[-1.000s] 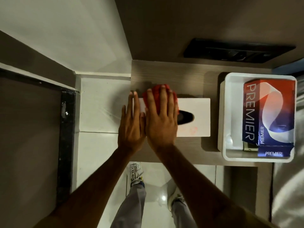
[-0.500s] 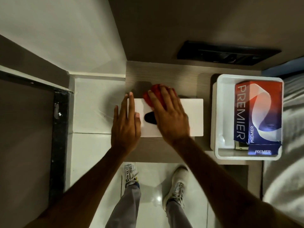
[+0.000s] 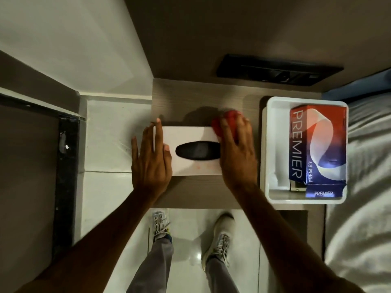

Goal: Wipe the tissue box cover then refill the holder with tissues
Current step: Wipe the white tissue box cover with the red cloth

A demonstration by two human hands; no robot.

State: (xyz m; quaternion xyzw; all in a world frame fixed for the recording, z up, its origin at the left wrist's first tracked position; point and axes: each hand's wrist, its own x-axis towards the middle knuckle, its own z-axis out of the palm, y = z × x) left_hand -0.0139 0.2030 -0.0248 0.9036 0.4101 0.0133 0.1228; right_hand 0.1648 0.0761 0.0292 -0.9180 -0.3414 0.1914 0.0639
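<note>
My right grip (image 3: 234, 149) presses a red cloth (image 3: 224, 121) onto the white tissue box cover (image 3: 190, 134), left grip (image 3: 151, 159) spread flat steadying it.

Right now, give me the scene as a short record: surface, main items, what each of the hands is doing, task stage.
surface: wooden table, white floor tiles to its left
cover: white tissue box cover, dark oval slot on top
left hand: left hand flat on the cover's left end, steadying it
right hand: right hand pressing a red cloth on the cover's right end
refill: tissue box marked PREMIER, lying in a white tray to the right
stage: wiping; refill not begun
</note>
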